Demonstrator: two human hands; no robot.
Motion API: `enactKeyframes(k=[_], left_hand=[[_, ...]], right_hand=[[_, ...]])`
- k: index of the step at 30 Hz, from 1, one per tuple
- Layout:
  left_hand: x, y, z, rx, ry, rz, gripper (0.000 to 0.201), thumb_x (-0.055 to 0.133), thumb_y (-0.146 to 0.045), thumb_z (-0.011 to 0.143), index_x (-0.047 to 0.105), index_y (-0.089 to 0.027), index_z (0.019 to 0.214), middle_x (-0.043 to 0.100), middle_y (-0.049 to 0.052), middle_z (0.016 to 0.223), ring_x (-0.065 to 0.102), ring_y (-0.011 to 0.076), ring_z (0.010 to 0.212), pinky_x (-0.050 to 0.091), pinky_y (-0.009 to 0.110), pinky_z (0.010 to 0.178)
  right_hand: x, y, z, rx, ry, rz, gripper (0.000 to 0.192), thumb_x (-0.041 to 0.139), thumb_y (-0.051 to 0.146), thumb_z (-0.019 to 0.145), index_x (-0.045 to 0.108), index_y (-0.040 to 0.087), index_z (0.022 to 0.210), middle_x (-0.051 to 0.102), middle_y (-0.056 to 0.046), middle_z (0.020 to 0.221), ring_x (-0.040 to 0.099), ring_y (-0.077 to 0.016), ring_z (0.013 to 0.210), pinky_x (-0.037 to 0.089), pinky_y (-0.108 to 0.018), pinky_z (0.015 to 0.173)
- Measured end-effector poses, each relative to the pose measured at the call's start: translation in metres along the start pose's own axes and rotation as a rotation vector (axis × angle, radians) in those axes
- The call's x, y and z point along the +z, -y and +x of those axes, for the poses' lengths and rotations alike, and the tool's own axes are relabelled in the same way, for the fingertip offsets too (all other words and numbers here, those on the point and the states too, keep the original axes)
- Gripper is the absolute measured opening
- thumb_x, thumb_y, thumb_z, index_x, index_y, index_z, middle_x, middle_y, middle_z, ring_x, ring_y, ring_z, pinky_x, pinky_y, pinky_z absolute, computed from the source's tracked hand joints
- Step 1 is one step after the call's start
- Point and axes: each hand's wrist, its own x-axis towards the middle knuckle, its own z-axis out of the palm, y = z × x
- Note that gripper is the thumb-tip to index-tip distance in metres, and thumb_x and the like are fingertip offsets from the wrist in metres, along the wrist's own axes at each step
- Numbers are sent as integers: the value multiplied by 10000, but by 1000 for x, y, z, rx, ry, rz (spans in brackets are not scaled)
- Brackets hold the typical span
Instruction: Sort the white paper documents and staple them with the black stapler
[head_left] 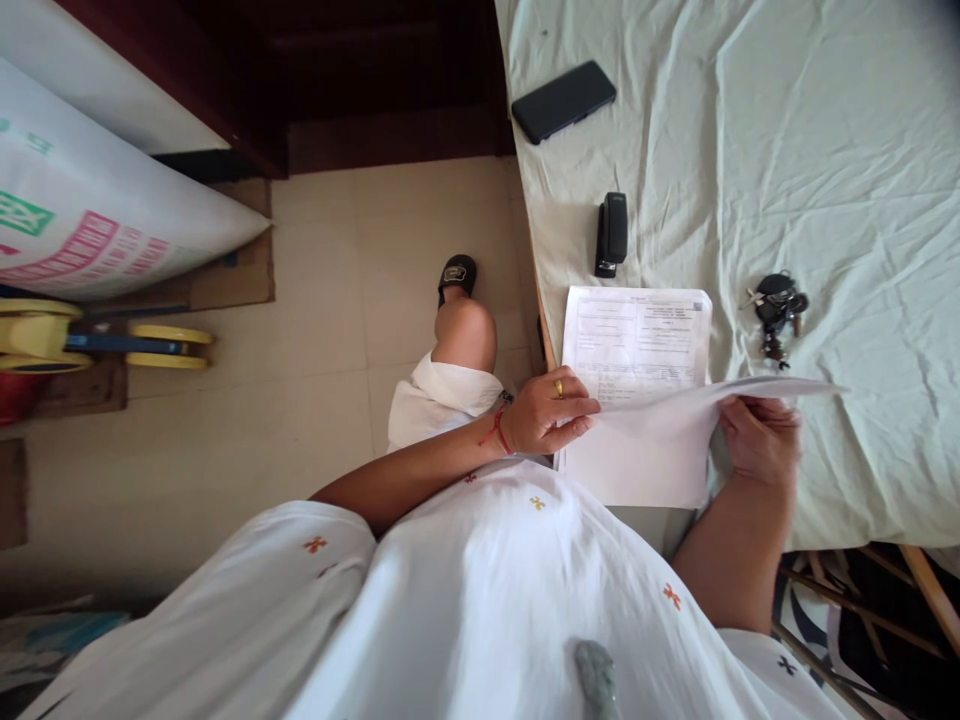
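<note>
And here's the raised sheet (660, 408), stretched between two closed grips: the left hand (551, 412) seems to pinch its left edge, the right hand (761, 435) clasps its right end. The lift looks done, the sheet not yet flat, over a paper stack (634, 345) between the hands. Just beyond the left hand, the stapler (612, 235) sits untouched. Well left of that hand, a white sack (112, 215) hides its contents.
</note>
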Motion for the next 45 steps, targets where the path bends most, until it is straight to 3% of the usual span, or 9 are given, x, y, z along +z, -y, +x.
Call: enactKeyframes(k=[3, 10, 13, 17, 21, 26, 30, 36, 45], left_hand=[[-2, 1, 1, -31, 37, 10, 167, 555, -288, 1008, 699, -206, 1029, 719, 71, 874, 648, 174, 822, 558, 350, 780], [5, -1, -5, 38, 104, -18, 222, 525, -219, 1008, 685, -224, 1162, 766, 74, 916, 687, 177, 850, 578, 338, 787], [3, -3, -3, 48, 119, -55, 243, 529, -329, 1028, 686, -210, 1171, 770, 87, 939, 690, 183, 873, 580, 345, 803], [-9, 11, 11, -167, -64, 97, 349, 413, -405, 1074, 690, -196, 1038, 751, 95, 927, 668, 196, 868, 556, 397, 845], [-21, 48, 32, -467, -139, 443, 315, 421, -378, 1076, 670, -203, 996, 716, 83, 915, 638, 214, 892, 518, 410, 914], [-23, 82, 57, -670, -27, 552, 328, 632, -464, 984, 619, -199, 1176, 679, 108, 1150, 630, 254, 1056, 519, 382, 913], [-17, 88, 71, -786, 76, 523, 261, 738, -407, 923, 640, -191, 1031, 670, 96, 1088, 639, 244, 961, 526, 366, 821], [-13, 92, 72, -749, 63, 520, 63, 662, -197, 934, 654, -201, 872, 662, 57, 932, 620, 203, 844, 503, 339, 759], [-12, 89, 75, -705, 96, 501, 101, 659, -279, 964, 648, -201, 899, 690, 48, 898, 635, 199, 849, 488, 329, 770]], right_hand=[[-1, 2, -2, 5, 50, -8, 284, 976, 291, 520, 767, 199, 689, 741, -9, 690, 529, -73, 508, 399, -201, 448], [-8, 1, -4, 29, 59, -5, 329, 992, 304, 455, 770, 219, 682, 737, -9, 671, 621, -122, 579, 508, -238, 533], [-12, 3, -6, 4, 61, -1, 326, 983, 327, 429, 756, 224, 639, 758, -34, 710, 672, -167, 620, 555, -293, 580], [-19, 8, -10, -86, 92, -43, 331, 906, 469, 539, 804, 226, 739, 766, -76, 763, 701, -224, 683, 589, -380, 660], [-21, 16, -13, -77, 158, -24, 404, 773, 644, 662, 797, 244, 713, 749, -93, 754, 707, -249, 710, 581, -402, 648], [-14, 25, -15, -88, 172, -55, 364, 779, 627, 662, 787, 263, 680, 732, -101, 729, 696, -245, 690, 562, -387, 609], [-10, 29, -14, -65, 164, -87, 356, 777, 618, 654, 781, 262, 678, 742, -70, 731, 698, -224, 678, 570, -353, 601], [-7, 30, -19, -39, 131, -56, 200, 755, 456, 645, 791, 261, 675, 747, -63, 709, 702, -221, 665, 572, -341, 594], [-13, 22, -18, -48, 212, -54, 278, 789, 528, 638, 825, 267, 725, 780, -70, 775, 724, -238, 701, 593, -353, 624]])
